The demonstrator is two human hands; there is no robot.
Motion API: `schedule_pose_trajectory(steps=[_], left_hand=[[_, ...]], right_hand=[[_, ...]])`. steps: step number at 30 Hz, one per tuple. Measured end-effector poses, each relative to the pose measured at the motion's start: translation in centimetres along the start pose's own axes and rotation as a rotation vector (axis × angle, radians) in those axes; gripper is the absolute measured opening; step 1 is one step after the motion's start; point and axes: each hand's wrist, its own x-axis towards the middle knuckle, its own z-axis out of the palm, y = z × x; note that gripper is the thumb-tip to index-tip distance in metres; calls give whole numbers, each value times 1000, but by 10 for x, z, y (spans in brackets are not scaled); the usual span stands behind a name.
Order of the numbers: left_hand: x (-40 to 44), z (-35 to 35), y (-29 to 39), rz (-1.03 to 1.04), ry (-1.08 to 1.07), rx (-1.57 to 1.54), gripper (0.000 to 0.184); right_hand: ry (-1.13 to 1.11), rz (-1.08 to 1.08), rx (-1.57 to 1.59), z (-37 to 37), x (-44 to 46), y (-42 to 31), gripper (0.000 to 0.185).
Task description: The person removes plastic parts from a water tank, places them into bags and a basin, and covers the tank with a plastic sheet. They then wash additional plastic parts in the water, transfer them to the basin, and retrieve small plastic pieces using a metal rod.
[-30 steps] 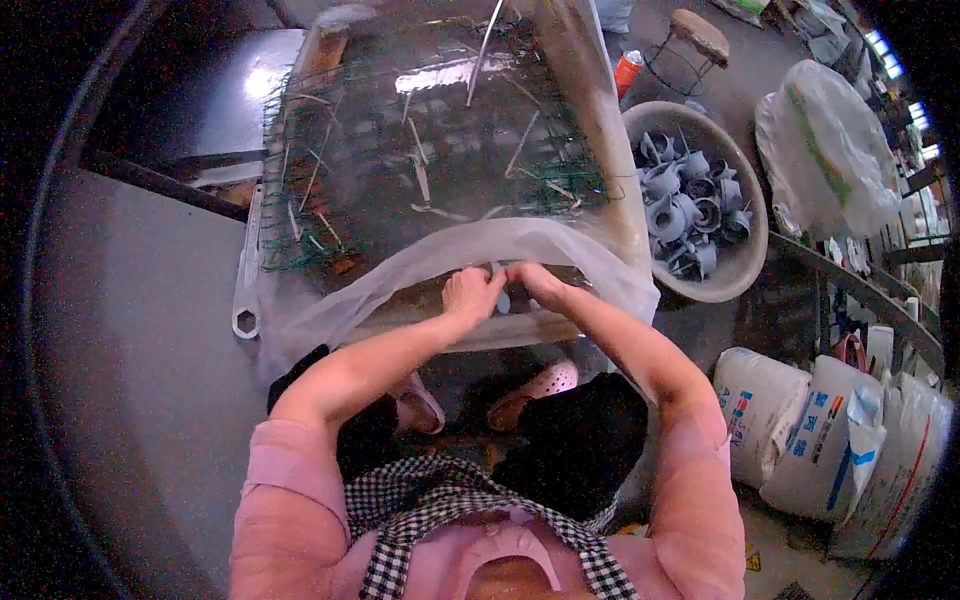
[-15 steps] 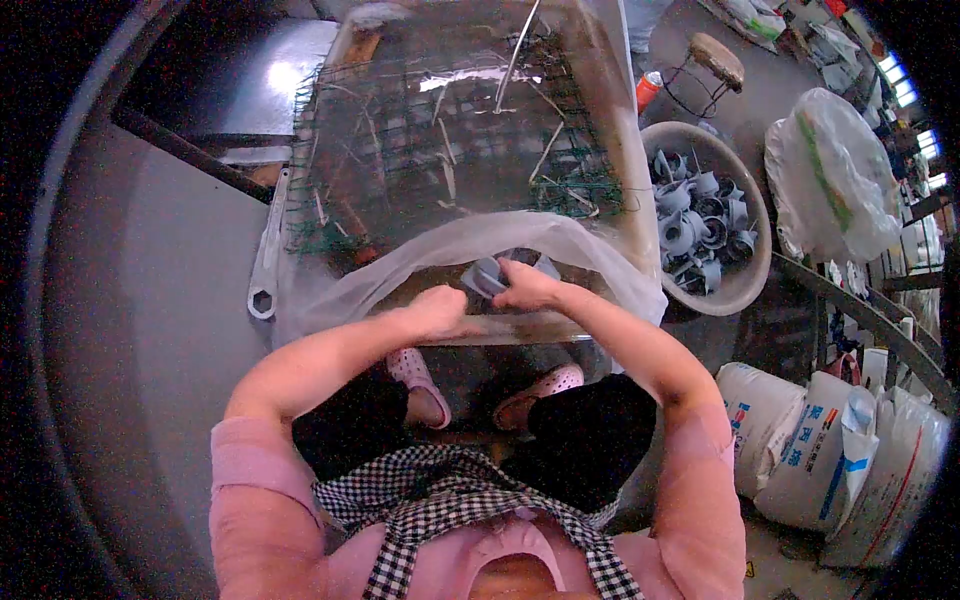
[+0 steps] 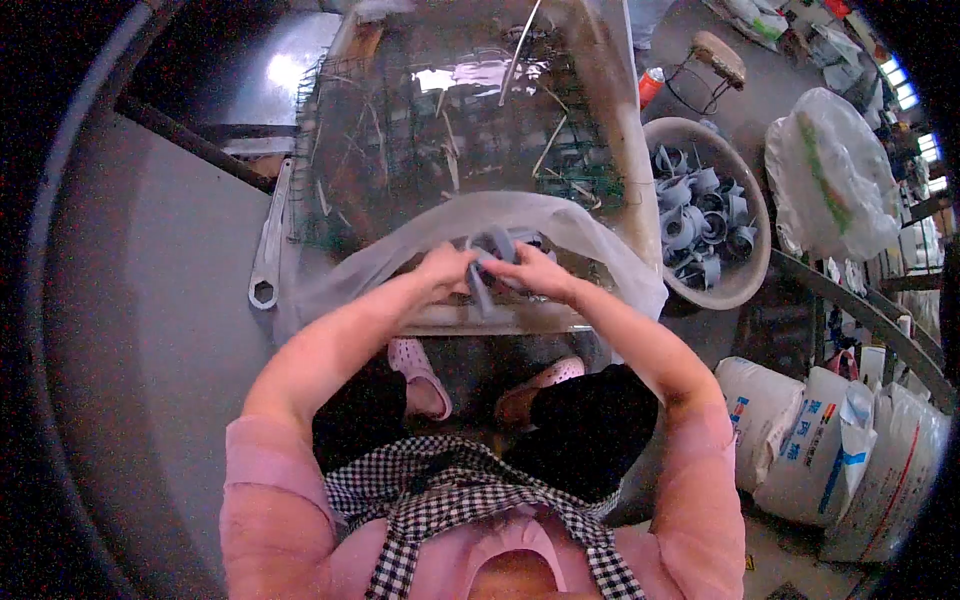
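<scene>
plastic part (image 3: 491,245), grey and curved, is held up between the two hands, just above the near end of a large, pale-edged tub (image 3: 642,215). left hand (image 3: 447,268) is mostly closed, its thumb and fingertips drawn together on the part's left side; how each finger sits is too blurred to tell. right hand (image 3: 538,272) pinches the same part from the other side, its thumb laid along the near face and its other fingers curled, partly hidden. the two hands are near each other with the part between them, neither one spread. a narrow grey strip slants down below the fingers, seemingly of the same piece.

just behind the right hand are more grey pieces (image 3: 535,242), mostly covered. a translucent white sheet (image 3: 520,207) arches around the far side of both hands and hangs over the tub's near corners. beyond it, green netting (image 3: 585,160) and thin pale sticks (image 3: 548,145) lie in the tub under a glossy surface.

left of the tub is a big metal wrench (image 3: 268,240). to the right, a round basin (image 3: 760,230) holds a heap of grey parts (image 3: 695,220). farther off are a stool (image 3: 718,58), a red can (image 3: 651,85) and printed white sacks (image 3: 815,445).
</scene>
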Motion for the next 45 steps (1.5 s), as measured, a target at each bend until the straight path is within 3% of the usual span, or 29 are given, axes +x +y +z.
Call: schedule_pose_trajectory(steps=[3, 5, 6, 8, 9, 10, 12, 13, 16, 20, 22, 24, 25, 28, 29, 32, 34, 37, 40, 41, 42, 43, 44, 45], left_hand=[[-3, -3, 11, -86, -20, -84, 28], [-2, 4, 12, 44, 111, 260, 30], [3, 8, 6, 44, 110, 264, 30], [9, 19, -1, 602, 604, 919, 26], [6, 22, 5, 598, 584, 993, 30], [4, 22, 9, 600, 585, 995, 30], [4, 17, 15, 567, 503, 1117, 27], [5, 13, 17, 538, 499, 1062, 28], [31, -8, -1, 506, 583, 1050, 29], [35, -30, 0, 416, 526, 1096, 25], [43, -53, -17, 492, 498, 1136, 32], [33, -62, -21, 728, 492, 1313, 38], [26, -63, -11, 401, 365, 1412, 43], [4, -64, -8, 396, 351, 1398, 42], [11, -69, -14, 403, 348, 1403, 42], [27, -70, -29, 365, 465, 1530, 40], [18, -54, -32, 472, 587, 1761, 33], [-4, -2, -15, 373, 450, 1851, 25], [-10, 29, -15, 506, 277, 1601, 24], [-12, 39, -10, 506, 276, 1603, 24], [-15, 50, -1, 629, 339, 1409, 27], [-19, 62, 7, 742, 395, 1209, 30], [-27, 75, 21, 739, 386, 1208, 30], [-39, 89, 37, 745, 282, 1026, 32]], right_hand=[[47, -191, -44, -7, -6, 1, 41], [115, -163, -174, -8, -11, -7, 37], [117, -164, -171, -7, -10, -5, 37], [210, -183, -400, -7, -7, -3, 37], [188, -43, -546, -6, -14, -6, 46], [190, -45, -545, -7, -17, 0, 46], [188, -221, -904, -9, -28, 8, 44], [236, -293, -1015, -12, -36, 12, 34], [346, -333, -979, -28, -42, 23, 42], [480, -311, -1031, -36, -59, 23, 41], [541, -268, -1018, -43, -66, 22, 35], [755, -367, -743, -58, -69, 27, 29], [881, -577, -706, -68, -66, 36, 20], [1054, -487, -487, -80, -77, 27, 13], [980, -354, -168, -82, -81, 23, 18], [936, -384, -35, -90, -79, 37, 20], [921, -399, 29, -87, -76, 39, 20], [894, -375, 166, -90, -67, 48, 18], [883, -373, 217, -91, -64, 44, 14], [882, -399, 198, -91, -65, 43, 13], [884, -399, 200, -91, -65, 45, 13], [924, -462, 34, -90, -65, 49, 13], [941, -486, -51, -87, -68, 49, 12], [961, -510, -135, -83, -71, 49, 12]])
